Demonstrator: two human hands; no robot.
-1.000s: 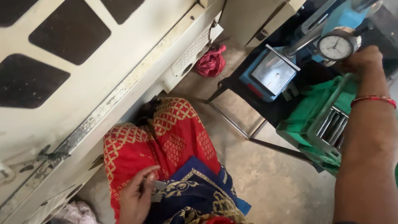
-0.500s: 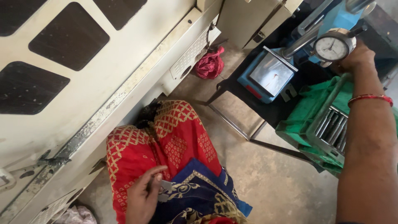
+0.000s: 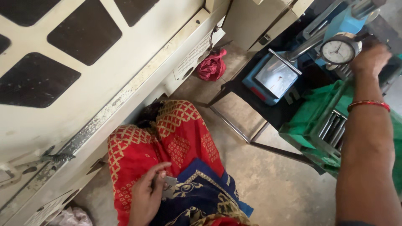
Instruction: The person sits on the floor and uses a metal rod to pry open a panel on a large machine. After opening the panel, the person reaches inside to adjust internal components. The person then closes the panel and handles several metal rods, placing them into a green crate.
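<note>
My right hand reaches up to the far right and touches the stand just beside a round dial gauge; a red bangle circles the wrist. What the fingers grip is hidden behind the hand. My left hand rests low on my lap, over red and gold patterned cloth, and pinches a small flat grey metal piece. A dark blue patterned cloth lies beside it.
A large cream machine panel with dark windows fills the left. A blue block with a flat steel plate sits on a black frame table. A green tray holds several steel rods. A red rag lies on the concrete floor.
The view has shifted slightly; my right hand stays by the dial gauge and my left hand stays on my lap with the metal piece.
</note>
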